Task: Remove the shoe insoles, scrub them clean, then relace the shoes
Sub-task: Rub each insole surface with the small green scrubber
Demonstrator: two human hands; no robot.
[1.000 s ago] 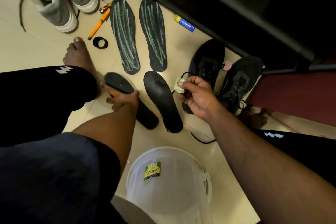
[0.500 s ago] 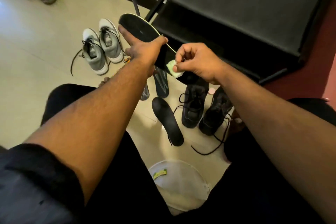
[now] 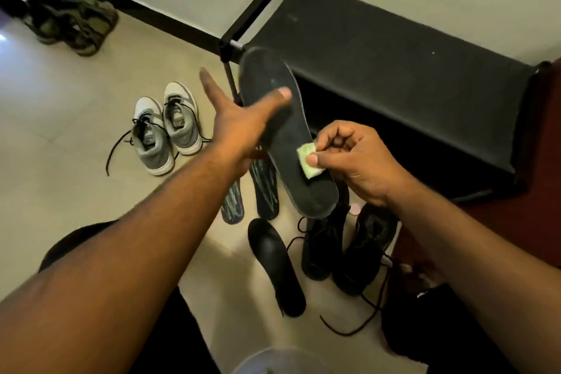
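A: What does the left hand hold?
B: A dark insole, raised above the floor and tilted, its toe end toward 12 o'clock and its heel toward 5 o'clock. The thumb lies across the upper face; one finger points out straight toward 11 o'clock, and the remaining fingers pass behind the insole, so the hand supports it between thumb and fingers.

A: And the right hand?
B: Its fingers are curled, and thumb and forefinger pinch a small pale-green scrub pad, which is pressed against the lower half of the raised insole.

A: Where are the other insoles?
B: A second black insole lies flat on the floor at 6 o'clock from the raised one. Two green-streaked insoles lie side by side just beyond it, partly hidden by the left forearm.

A: And the shoes?
B: The pair of black shoes stands at 5 o'clock from the raised insole, with loose laces trailing on the floor. A pair of grey-and-white sneakers stands at 9 o'clock, laces also loose.

A: What else appears?
B: A black shoe rack against the wall at 1 o'clock, olive sandals at 10 o'clock, and the rim of a translucent bucket at the lower edge.
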